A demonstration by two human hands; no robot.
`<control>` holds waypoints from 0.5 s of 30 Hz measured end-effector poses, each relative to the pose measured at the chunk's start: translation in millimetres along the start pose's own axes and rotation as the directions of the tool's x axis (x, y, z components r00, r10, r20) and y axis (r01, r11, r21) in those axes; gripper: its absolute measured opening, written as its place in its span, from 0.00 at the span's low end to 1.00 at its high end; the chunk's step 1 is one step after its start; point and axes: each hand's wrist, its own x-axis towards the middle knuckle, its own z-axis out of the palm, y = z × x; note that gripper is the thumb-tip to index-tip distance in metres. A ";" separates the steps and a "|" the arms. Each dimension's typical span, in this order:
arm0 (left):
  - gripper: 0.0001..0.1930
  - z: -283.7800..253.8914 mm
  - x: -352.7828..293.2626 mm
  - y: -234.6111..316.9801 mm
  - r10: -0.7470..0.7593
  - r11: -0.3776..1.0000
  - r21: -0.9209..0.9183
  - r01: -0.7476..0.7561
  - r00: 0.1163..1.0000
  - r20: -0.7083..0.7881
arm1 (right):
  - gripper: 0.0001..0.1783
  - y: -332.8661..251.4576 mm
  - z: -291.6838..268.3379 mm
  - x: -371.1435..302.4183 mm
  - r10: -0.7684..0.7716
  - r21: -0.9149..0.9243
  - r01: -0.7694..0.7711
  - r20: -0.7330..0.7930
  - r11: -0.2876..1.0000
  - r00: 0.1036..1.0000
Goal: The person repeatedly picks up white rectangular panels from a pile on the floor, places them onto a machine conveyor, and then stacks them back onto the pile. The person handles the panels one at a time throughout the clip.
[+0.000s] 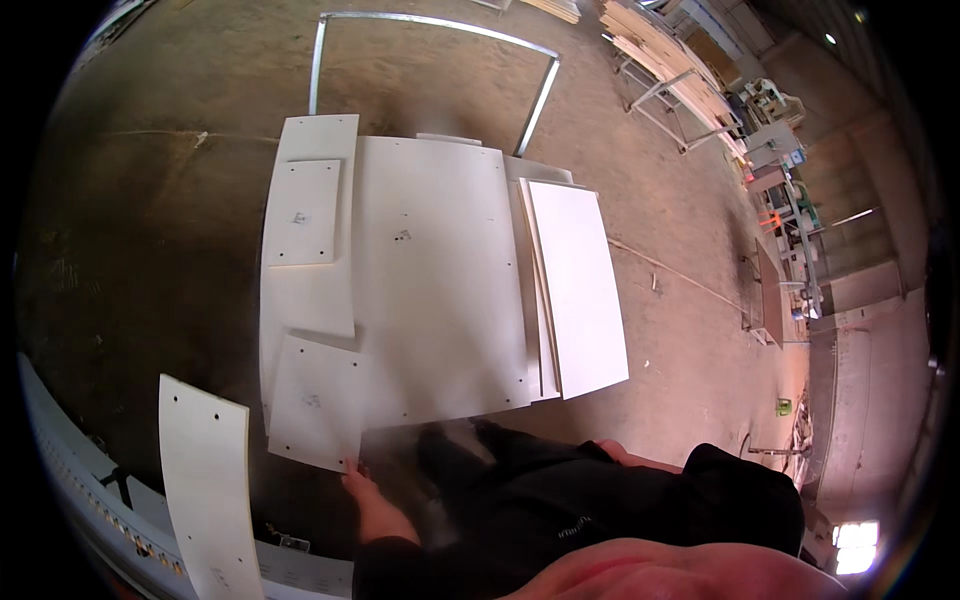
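My left hand (357,480) is at the near corner of a small white panel (318,405), fingers closed on its edge. That panel has dark holes by its corners and lies tilted over a longer white panel (318,300). My right hand (608,449) hangs by my body in front of the stack, and its fingers are too small and hidden to make out. Another small drilled panel (305,215) rests farther up the long one. In the middle lies a large white panel (430,280) with several holes.
Narrow white panels (580,290) are stacked at the right side of the pile. A metal frame (440,22) rises behind it. At the lower left, a drilled panel (208,480) stands at a grey machine (140,540). Boards on a rack (670,65) are at the far right.
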 end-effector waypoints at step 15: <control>0.14 21.2 -252.5 22.2 0.519 0.853 0.005 -0.522 0.846 -0.122 | 0.17 -276.8 -46.7 90.5 -0.595 -0.622 0.649 0.341 0.438 0.728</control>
